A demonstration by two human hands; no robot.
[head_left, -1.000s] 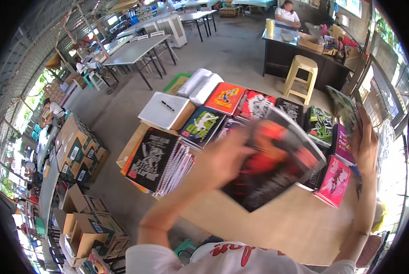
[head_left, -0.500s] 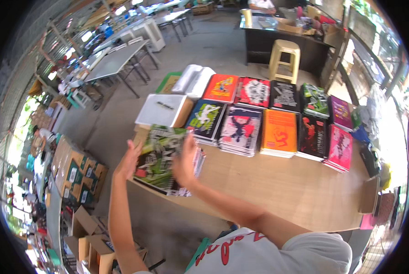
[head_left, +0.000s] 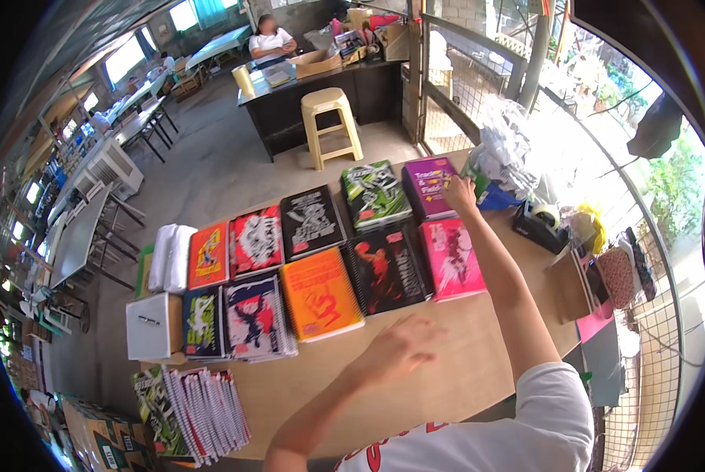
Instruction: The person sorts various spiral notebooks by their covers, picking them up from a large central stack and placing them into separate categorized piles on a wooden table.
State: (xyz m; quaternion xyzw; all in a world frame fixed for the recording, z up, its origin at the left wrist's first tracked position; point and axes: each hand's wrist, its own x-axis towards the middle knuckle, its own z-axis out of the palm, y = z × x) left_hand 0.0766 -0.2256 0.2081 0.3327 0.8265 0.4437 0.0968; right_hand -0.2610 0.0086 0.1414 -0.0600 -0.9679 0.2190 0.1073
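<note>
— Where are your hands right now?

— Your right hand (head_left: 456,191) is stretched to the far right corner of the table (head_left: 478,370), fingers resting on the right edge of the purple notebook (head_left: 429,187). They look laid flat on the cover rather than closed round it, so the grip is loose and holds nothing. Your left hand (head_left: 400,348) hovers open, fingers spread, above the bare wood near the front edge, just short of the orange notebook (head_left: 319,293).

— How will that purple one handle?

— Probably light and a bit floppy. It looks like the spiral-bound ones beside it, the green notebook (head_left: 375,193) to its left and the pink notebook (head_left: 452,259) in front, so it should bend if you lift one corner. The glossy cover may slide under flat fingers. Take it along the free right edge, thumb on top and fingers beneath.
</note>
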